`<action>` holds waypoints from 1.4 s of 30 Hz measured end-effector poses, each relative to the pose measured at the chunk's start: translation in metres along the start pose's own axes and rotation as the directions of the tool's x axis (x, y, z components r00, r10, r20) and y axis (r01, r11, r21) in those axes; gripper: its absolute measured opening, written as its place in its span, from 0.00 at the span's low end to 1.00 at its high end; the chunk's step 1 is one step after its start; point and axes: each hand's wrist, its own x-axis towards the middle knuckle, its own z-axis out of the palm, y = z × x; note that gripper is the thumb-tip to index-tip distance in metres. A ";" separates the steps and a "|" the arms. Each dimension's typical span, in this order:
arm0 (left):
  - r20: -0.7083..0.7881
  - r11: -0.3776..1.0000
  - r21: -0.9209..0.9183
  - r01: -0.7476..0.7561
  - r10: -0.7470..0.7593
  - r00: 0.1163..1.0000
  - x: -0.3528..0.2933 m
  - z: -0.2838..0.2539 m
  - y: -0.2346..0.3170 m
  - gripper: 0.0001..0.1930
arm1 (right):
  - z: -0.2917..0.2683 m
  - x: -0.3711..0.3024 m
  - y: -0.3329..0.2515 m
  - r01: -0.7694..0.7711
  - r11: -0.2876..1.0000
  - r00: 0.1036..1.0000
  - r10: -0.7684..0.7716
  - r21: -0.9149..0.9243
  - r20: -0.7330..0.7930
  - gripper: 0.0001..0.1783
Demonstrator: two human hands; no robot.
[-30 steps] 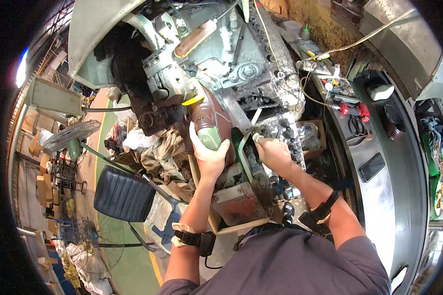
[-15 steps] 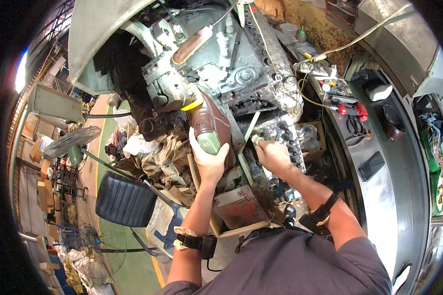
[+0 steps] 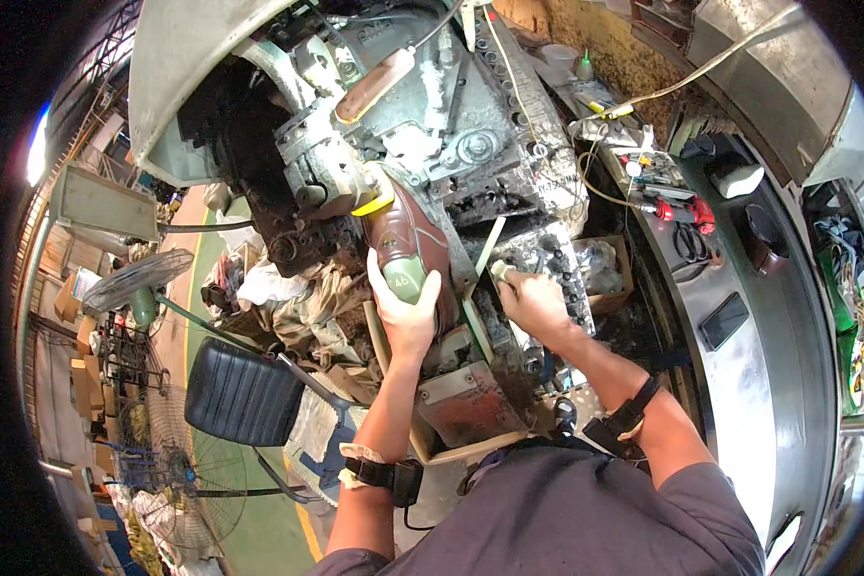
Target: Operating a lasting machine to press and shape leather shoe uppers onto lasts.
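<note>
Two hands work over a grimy engine block point(image 3: 470, 144). Left hand point(image 3: 405, 312) has its fingers clenched around a brown bottle point(image 3: 403, 240) with a yellow cap, tipped toward the engine. Right hand point(image 3: 533, 302) grips a pale rag point(image 3: 502, 272) against the dirty cylinder head point(image 3: 547, 254).

I'm getting a bright, evenly daylit view; the strongest light enters from a blown-out opening point(image 3: 36, 144) at the far left. The steel bench point(image 3: 797, 384) on my right throws pale glare. The centre is sharp, while the engine's point(image 3: 451, 125) recesses sink into deep shadow. Fisheye bending curves every edge, and a black ring swallows the corners.
</note>
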 end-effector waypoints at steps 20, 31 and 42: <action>-0.056 0.931 -0.365 0.009 -0.031 0.998 0.032 -0.024 -0.039 0.32 | -0.010 0.006 -0.010 -0.113 0.993 0.993 0.113 -0.043 0.015 0.09; 0.215 0.691 -0.348 -0.634 0.717 0.663 0.118 -0.022 -0.065 0.15 | -0.015 0.009 -0.033 -0.065 0.994 0.998 0.063 0.083 0.032 0.27; 0.136 0.709 -0.394 -0.586 0.675 0.725 0.101 -0.027 -0.070 0.20 | 0.035 0.030 -0.143 0.111 0.976 0.990 -0.126 0.186 0.067 0.75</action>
